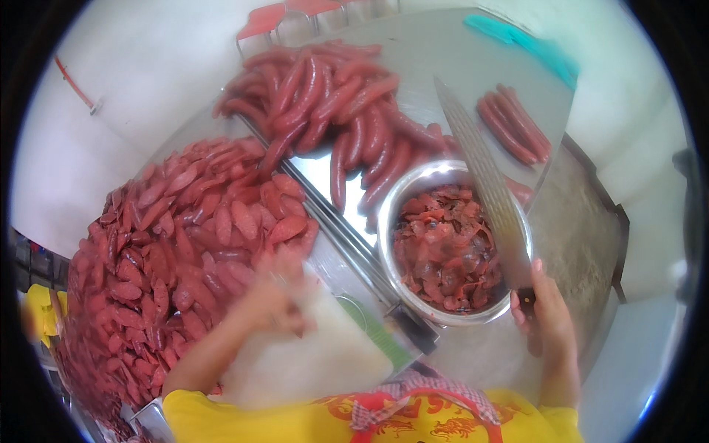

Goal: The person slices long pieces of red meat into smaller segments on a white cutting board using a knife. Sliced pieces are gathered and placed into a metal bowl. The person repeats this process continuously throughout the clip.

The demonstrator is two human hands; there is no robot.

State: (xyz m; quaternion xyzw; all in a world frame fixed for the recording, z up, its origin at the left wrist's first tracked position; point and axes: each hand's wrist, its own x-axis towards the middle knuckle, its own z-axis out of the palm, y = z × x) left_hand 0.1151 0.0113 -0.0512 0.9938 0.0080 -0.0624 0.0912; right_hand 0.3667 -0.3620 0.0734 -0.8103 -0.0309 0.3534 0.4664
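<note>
In my right hand is the dark handle of a large knife. Its long blade points away from me, over the right side of a round metal bowl. Small dark-red sausage pieces lie in that bowl. My left hand, smeared by motion, hovers between a white cutting board and a big heap of slant-cut sausage slices. Whether those fingers hold anything is unclear. Beyond the bowl lies a pile of whole red sausages.
A few whole sausages lie apart at the right of the metal table. At its far edge rests a teal cloth-like item. Something green shows beside the board. Red stools stand in the background.
</note>
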